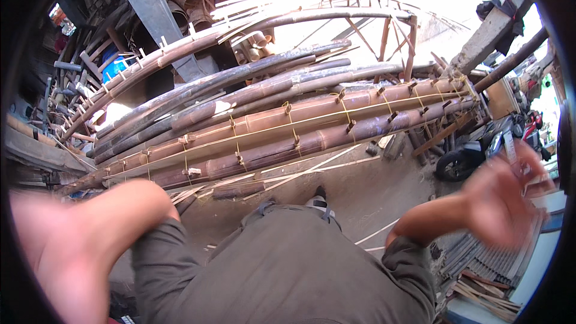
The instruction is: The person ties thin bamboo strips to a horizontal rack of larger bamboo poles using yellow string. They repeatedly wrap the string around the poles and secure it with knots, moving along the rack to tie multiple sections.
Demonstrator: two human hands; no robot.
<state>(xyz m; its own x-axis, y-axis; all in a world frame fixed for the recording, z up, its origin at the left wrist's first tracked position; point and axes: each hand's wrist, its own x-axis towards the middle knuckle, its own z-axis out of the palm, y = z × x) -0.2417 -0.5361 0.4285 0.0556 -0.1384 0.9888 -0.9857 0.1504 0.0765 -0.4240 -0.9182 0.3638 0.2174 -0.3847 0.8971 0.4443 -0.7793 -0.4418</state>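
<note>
My right hand point(504, 198) is raised at the right, smeared by motion, with its fingers bent upward. A thin pale strip point(510, 147) shows by its fingertips; whether the hand holds it cannot be told. At the left edge my left arm point(129, 204) is bent and blurred, and the hand's fingers cannot be made out. Neither arm touches the long bamboo frame ahead. Its near pole point(324, 139) and far pole point(264, 121) run side by side, with short pegs standing in them and yellow cord tied across.
Behind lie several dark bamboo poles point(240, 78) and a curved pegged bamboo rail point(180, 49). Thin split strips point(300, 174) and a short bamboo piece point(238, 190) lie on the floor. A motorcycle wheel point(457, 167) stands at the right, above stacked grey slats point(480, 258).
</note>
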